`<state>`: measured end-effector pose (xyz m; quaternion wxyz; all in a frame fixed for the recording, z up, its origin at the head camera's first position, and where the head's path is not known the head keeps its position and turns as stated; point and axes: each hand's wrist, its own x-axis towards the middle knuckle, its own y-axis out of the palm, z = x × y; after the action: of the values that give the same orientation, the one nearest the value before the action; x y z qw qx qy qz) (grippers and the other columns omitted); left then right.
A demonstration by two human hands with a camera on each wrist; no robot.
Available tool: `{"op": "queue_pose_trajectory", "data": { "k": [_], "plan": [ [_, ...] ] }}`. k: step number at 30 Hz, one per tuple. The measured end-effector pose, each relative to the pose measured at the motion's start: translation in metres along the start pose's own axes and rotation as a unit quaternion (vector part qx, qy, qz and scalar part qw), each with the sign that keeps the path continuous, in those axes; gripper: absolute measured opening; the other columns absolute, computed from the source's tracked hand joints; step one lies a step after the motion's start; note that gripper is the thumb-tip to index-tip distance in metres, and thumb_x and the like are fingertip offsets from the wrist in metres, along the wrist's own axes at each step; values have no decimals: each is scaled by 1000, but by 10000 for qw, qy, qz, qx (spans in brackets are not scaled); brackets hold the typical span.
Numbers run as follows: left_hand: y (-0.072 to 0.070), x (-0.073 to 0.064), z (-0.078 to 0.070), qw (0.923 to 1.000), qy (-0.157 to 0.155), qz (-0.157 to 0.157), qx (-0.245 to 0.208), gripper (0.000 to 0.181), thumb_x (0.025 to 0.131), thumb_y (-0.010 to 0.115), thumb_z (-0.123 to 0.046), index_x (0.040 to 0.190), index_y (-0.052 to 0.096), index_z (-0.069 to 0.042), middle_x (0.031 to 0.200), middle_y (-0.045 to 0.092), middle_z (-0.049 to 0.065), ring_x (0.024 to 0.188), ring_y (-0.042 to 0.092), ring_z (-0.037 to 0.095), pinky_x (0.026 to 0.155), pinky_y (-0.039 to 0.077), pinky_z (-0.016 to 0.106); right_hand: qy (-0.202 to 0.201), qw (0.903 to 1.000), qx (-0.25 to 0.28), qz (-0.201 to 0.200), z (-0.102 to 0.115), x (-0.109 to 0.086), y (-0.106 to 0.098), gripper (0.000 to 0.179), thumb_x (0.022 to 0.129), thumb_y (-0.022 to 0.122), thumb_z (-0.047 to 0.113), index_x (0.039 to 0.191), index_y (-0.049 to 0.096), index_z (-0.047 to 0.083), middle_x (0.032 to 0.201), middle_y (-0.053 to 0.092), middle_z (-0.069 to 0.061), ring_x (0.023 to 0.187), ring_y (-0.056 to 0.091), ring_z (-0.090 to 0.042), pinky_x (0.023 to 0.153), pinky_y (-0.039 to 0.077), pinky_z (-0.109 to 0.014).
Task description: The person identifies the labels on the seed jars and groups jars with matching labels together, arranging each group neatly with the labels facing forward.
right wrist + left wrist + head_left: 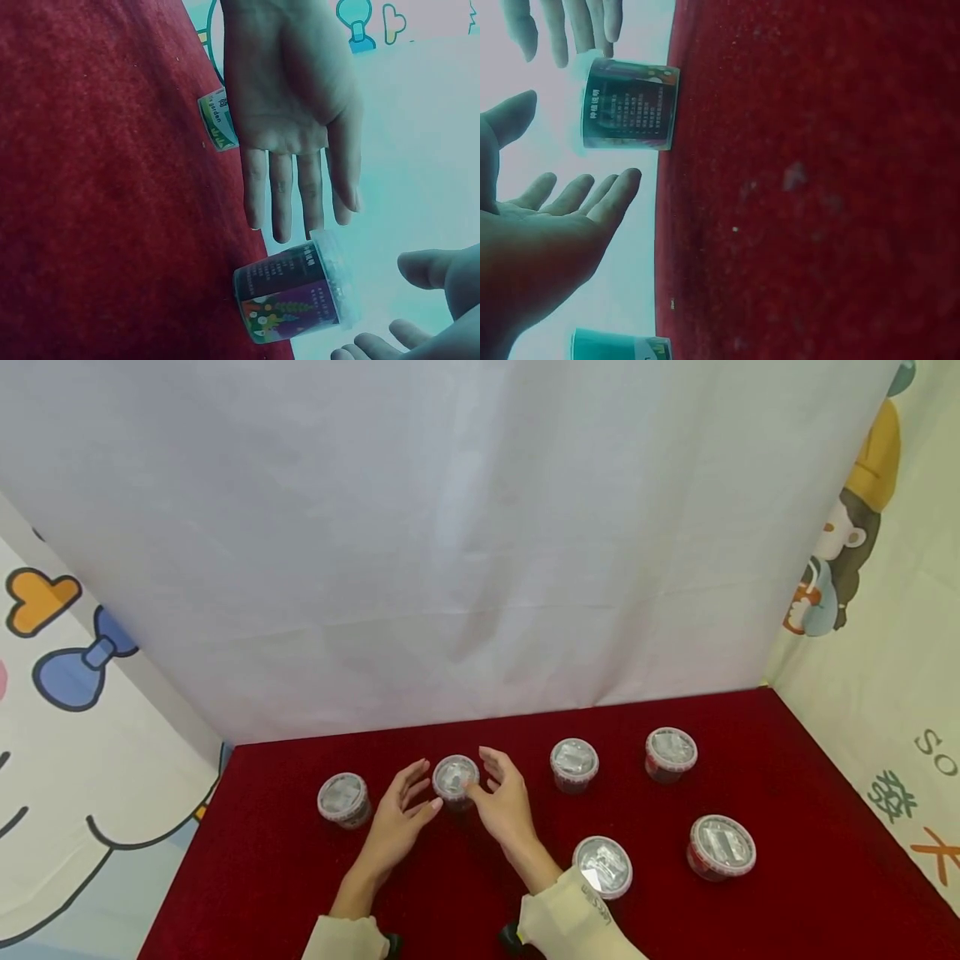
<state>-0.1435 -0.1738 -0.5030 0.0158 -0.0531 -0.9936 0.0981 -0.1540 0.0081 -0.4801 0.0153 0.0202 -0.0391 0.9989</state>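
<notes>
A small clear plastic tub (455, 777) with a pale round lid stands upright on the red cloth, between both hands. Its printed label shows in the left wrist view, where the tub (630, 105) sits between the two hands, and again on the tub (289, 292) in the right wrist view. My left hand (397, 818) is on its left, fingers spread and slightly bent, palm facing it. On the other side is my right hand (506, 797), its thumb overlapping the lid's edge in the head view and its fingers extended. Neither hand is curled round the tub.
Another lidded tub (345, 799) stands left of the left hand. On the right are tubs at the back (573, 764), far back right (670, 753), and front right (722, 847). One tub (603, 866) is beside the right sleeve. A white curtain (480, 568) hangs behind the table.
</notes>
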Motion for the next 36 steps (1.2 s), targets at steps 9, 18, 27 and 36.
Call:
{"op": "queue_pose_trajectory", "data": {
  "k": [9,18,27,36],
  "plan": [
    [2,1,4,10000,-24,56,50,70,103,69,-6,162,32,2,166,36,25,150,40,45,112,48,43,115,9997,-62,203,-7,-4,-1,58,93,71,-2,148,52,-6,151,53,-30,143,48,-46,116,42,-59],
    [3,2,4,9999,-121,69,36,69,103,69,-6,162,34,1,165,38,24,150,40,44,115,44,53,176,9992,-9,362,-10,-5,0,63,92,75,-1,150,50,-7,152,53,-28,143,48,-46,115,42,-61],
    [4,6,4,9997,-214,134,77,68,103,68,-7,162,34,0,165,38,24,151,39,44,117,41,58,170,9988,35,459,-11,-4,1,65,92,75,-1,151,48,-8,153,52,-29,143,49,-45,115,42,-61],
    [6,8,6,9997,-194,136,94,65,103,68,-5,160,37,0,162,42,25,149,40,44,120,37,59,156,9985,86,510,-12,-5,2,64,92,76,-3,150,49,-8,151,54,-29,141,51,-45,114,44,-59]
  ]
}}
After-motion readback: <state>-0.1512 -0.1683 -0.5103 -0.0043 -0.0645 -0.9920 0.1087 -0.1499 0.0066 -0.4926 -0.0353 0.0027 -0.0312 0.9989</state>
